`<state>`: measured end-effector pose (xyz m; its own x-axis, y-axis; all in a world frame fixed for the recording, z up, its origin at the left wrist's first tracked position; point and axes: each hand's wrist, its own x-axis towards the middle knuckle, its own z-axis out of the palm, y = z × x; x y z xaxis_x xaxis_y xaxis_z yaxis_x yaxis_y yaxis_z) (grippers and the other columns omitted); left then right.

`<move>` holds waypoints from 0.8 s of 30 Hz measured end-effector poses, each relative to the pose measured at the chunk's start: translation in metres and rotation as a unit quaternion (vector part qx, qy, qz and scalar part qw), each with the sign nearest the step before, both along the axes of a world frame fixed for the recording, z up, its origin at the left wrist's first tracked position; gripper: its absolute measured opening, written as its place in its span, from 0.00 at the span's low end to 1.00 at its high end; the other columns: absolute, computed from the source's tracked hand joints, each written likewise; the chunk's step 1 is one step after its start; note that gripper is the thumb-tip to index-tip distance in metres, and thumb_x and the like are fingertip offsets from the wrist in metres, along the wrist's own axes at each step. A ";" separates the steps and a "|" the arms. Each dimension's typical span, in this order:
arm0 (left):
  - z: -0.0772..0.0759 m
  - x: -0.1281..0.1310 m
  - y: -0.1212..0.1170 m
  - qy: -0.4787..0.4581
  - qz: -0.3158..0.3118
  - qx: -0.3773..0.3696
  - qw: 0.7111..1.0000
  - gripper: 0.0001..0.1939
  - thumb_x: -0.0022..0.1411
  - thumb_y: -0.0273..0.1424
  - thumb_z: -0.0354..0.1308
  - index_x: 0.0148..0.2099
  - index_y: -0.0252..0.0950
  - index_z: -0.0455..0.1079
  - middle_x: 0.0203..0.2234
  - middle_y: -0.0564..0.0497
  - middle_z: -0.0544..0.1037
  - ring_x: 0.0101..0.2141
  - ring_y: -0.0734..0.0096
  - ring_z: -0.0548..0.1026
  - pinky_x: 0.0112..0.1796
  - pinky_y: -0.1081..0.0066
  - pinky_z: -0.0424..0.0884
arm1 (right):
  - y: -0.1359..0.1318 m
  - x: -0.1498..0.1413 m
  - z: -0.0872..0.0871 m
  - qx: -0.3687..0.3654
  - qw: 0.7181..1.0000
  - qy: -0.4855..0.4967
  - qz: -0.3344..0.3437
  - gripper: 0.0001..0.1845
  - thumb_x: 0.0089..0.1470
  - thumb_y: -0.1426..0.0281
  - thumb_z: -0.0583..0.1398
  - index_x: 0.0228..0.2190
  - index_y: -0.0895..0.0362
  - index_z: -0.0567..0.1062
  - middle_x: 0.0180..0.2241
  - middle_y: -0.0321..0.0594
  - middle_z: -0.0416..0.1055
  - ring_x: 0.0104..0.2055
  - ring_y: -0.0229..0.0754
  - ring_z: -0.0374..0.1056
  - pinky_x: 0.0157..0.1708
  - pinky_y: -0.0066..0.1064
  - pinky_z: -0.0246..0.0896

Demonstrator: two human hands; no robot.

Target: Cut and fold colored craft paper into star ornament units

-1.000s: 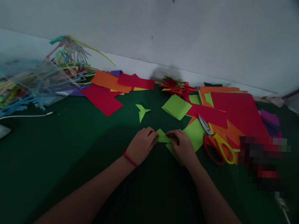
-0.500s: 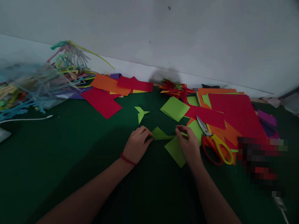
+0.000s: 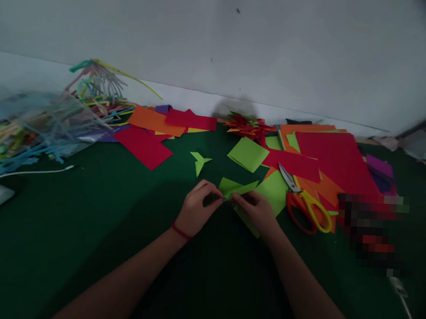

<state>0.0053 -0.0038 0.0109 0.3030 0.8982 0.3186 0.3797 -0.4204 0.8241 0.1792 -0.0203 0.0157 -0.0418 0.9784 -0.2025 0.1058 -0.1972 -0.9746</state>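
Observation:
Between my two hands is a folded light-green paper piece (image 3: 229,184), raised into points. My left hand (image 3: 199,205) pinches its near left edge with thumb and fingertips. My right hand (image 3: 256,208) has its fingers closed on the same piece from the right, and they cover part of it. Below that hand a green paper square (image 3: 248,221) lies on the cloth, partly hidden. A three-pointed folded green paper (image 3: 200,163) rests beyond my left hand. Farther right, stacked green squares (image 3: 249,154) lie near open scissors (image 3: 294,186) with red and yellow handles.
A spiky red, orange and green paper model (image 3: 248,127) stands by the wall. Red sheets (image 3: 336,154) pile up at the right, beside a pixelated patch. At the left are a red sheet (image 3: 144,146), an orange sheet (image 3: 156,121) and a plastic bag (image 3: 54,118) among colourful strips.
My right hand has moved left, close to my left hand, and closed on the folded paper. The paper's right end now rises at an angle. My left hand has shifted slightly right.

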 end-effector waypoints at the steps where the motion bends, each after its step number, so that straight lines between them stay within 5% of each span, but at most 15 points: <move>1: 0.000 0.000 0.000 0.000 -0.001 0.002 1.000 0.04 0.55 0.23 0.54 0.34 0.36 0.67 0.32 0.51 0.67 0.33 0.73 0.68 0.33 0.71 0.67 | 0.000 0.001 0.000 0.003 1.000 -0.005 -0.003 0.12 0.46 0.61 0.60 0.31 0.56 0.73 0.30 0.38 0.75 0.34 0.41 0.71 0.36 0.35 0.65; 10: 0.000 -0.002 0.001 -0.006 0.057 -0.031 0.998 0.06 0.55 0.25 0.55 0.38 0.36 0.64 0.33 0.52 0.68 0.33 0.73 0.68 0.34 0.71 0.67 | 0.002 0.004 0.001 -0.007 1.000 -0.003 -0.026 0.12 0.46 0.62 0.61 0.31 0.56 0.73 0.29 0.38 0.75 0.32 0.40 0.71 0.35 0.34 0.65; 24: -0.003 -0.001 0.001 -0.019 0.030 -0.053 0.998 0.05 0.56 0.26 0.54 0.37 0.36 0.64 0.31 0.52 0.69 0.32 0.73 0.68 0.33 0.71 0.67 | 0.000 0.005 -0.002 0.003 1.000 -0.008 0.005 0.11 0.47 0.63 0.60 0.32 0.55 0.74 0.30 0.37 0.75 0.33 0.40 0.71 0.36 0.35 0.65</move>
<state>0.0039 -0.0030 0.0075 0.2370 0.9438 0.2304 0.3691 -0.3069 0.8772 0.1840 -0.0199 0.0136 -0.0489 0.9792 -0.1970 0.1230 -0.1898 -0.9741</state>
